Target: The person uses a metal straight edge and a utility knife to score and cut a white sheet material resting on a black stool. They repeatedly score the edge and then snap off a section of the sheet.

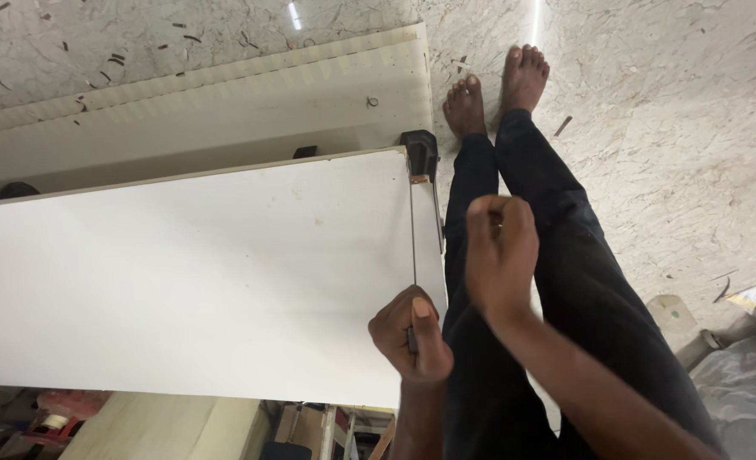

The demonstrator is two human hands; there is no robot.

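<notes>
Your left hand point(412, 336) pinches a thin pencil-like marker at the white board point(191, 281) near its right edge, line running away toward the black clamp point(419, 153); right hand point(499, 251) fisted, just beside.

Pale marble floor point(650, 153) strewn with dark scraps, cream ribbed panel point(225, 102) laid flat at far left, bare feet point(497, 89) planted beside it

The white board point(199, 281) looked smooth and matt, like laminated wood. The floor point(667, 128) was glossy, veined stone. The trousers point(582, 281) were dark, soft cloth
</notes>
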